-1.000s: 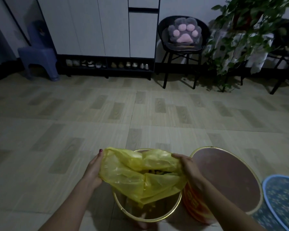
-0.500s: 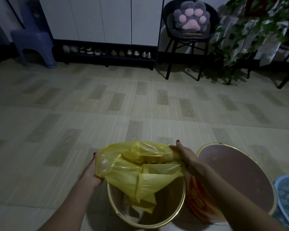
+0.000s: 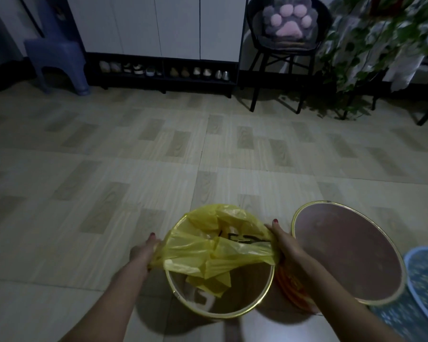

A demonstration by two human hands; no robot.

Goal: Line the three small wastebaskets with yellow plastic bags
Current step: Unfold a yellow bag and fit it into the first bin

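A yellow plastic bag (image 3: 216,245) is spread over the far half of a gold-rimmed wastebasket (image 3: 252,306) at the bottom middle. Part of the bag hangs down inside it. My left hand (image 3: 143,253) grips the bag's left edge outside the rim. My right hand (image 3: 282,243) grips the bag's right edge at the rim. A second gold-rimmed wastebasket (image 3: 346,253) with an orange side stands just to the right, with no bag in it. A third wastebasket is not in view.
A blue patterned mat (image 3: 425,280) lies at the right edge. Farther back stand a blue plastic stool (image 3: 57,58), a white cabinet with a shoe shelf (image 3: 163,70), a black chair with a paw cushion (image 3: 288,23) and a leafy plant (image 3: 371,45). Tiled floor lies between.
Both hands have pulled the bag's mouth wider and lower, so it now sits over the wastebasket's far rim. The camera has tilted down and closer.
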